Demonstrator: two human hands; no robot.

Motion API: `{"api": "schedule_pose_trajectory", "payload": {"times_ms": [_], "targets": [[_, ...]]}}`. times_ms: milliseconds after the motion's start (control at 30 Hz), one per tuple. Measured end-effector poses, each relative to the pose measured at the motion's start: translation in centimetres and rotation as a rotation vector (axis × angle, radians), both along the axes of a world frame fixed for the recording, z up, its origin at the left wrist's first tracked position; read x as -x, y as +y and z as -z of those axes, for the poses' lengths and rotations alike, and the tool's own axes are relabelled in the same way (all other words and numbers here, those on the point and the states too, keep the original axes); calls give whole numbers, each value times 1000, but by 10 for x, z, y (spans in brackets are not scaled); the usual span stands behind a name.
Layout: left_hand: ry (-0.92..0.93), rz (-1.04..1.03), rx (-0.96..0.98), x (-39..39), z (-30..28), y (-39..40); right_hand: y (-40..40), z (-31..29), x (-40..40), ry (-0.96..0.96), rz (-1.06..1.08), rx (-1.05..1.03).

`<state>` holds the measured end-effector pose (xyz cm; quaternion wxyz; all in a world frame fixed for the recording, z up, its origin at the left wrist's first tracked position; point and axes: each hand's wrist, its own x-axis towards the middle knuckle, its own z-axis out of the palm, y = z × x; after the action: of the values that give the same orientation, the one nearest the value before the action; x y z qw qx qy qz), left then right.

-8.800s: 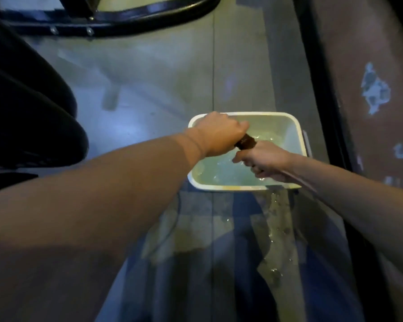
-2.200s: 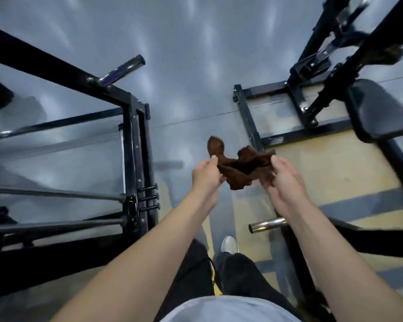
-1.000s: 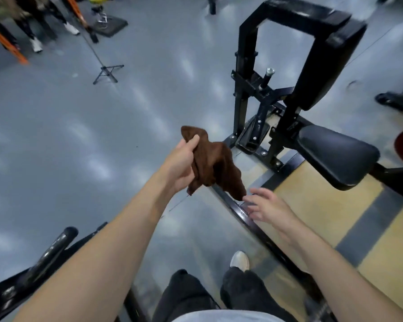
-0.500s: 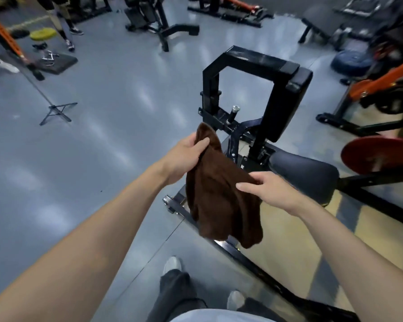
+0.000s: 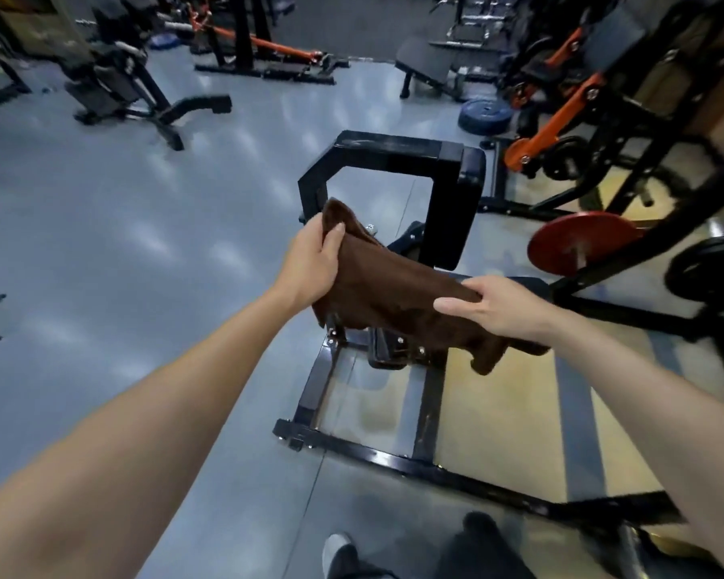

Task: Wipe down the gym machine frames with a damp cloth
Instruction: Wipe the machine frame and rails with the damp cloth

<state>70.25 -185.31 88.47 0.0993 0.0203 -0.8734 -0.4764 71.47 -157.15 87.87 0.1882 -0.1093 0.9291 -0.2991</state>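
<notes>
The cloth (image 5: 398,298) is being spread, pinched by the fingers (image 5: 331,240) of both hands; beyond them, the black frame (image 5: 393,150) is awaiting wiping.

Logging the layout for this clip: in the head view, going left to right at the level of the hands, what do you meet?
Left hand gripping the cloth's upper corner → brown cloth stretched between both hands → right hand pinching its other end → red weight plate.
</notes>
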Motion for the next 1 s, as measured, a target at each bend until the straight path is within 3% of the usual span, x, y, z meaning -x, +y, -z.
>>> {"api": "schedule_pose_trajectory", "payload": {"times_ms": [100, 267, 367, 467, 667, 767, 933, 1000], "targets": [[-30, 115, -50, 18, -9, 4, -2, -17, -2, -217, 66, 146], [-124, 288, -161, 37, -29, 31, -1, -30, 3, -584, 154, 670], [-149, 208, -303, 52, -36, 45, 1, -32, 6, -663, 268, 1005], [-293, 91, -501, 70, -29, 50, 3, -31, 12, -721, 358, 1253], [-864, -128, -625, 42, 42, 62, 8, -14, 36, -699, 495, 1446], [-1080, -21, -796, 15, 89, 86, 14, 1, 46, -725, 515, 1497], [-978, 7, -1249, 10, 92, 134, 23, 18, 49, -782, 526, 1538], [-941, 29, -1252, 18, 93, 140, 33, 20, 49, -767, 537, 1556]]}}
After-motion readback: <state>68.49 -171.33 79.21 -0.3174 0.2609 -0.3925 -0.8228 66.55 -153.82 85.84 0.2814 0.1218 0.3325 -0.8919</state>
